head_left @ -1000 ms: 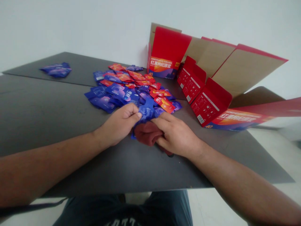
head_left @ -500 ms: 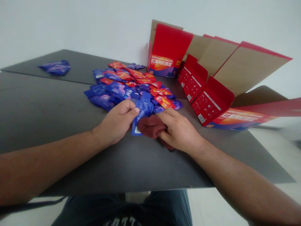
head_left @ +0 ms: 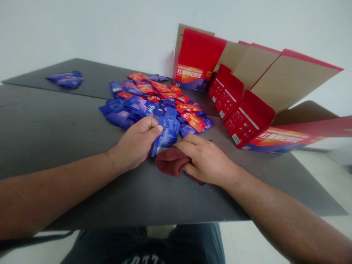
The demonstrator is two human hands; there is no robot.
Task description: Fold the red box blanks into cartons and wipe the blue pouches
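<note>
Pinched along its left edge, a blue pouch (head_left: 167, 132) is held by my left hand (head_left: 136, 143), its printed side facing me. My right hand (head_left: 210, 158) is closed on a brownish-red cloth (head_left: 173, 162), which lies against the lower end of the pouch. Just beyond both hands a pile of blue pouches (head_left: 118, 114) and red-orange pouches (head_left: 192, 121) spreads over the grey table (head_left: 132, 198). Part of the pouch's left edge is hidden under my left fingers.
Several open red cartons stand at the right; a back carton (head_left: 192, 75) and a front carton (head_left: 283, 140) show printed fronts, with flaps raised. A small group of blue pouches (head_left: 66, 79) lies far left. A pale wall closes the back.
My right hand and the cloth have moved down and slightly left along the pouch, leaving more of its printed face showing. My left hand keeps its hold in about the same place.
</note>
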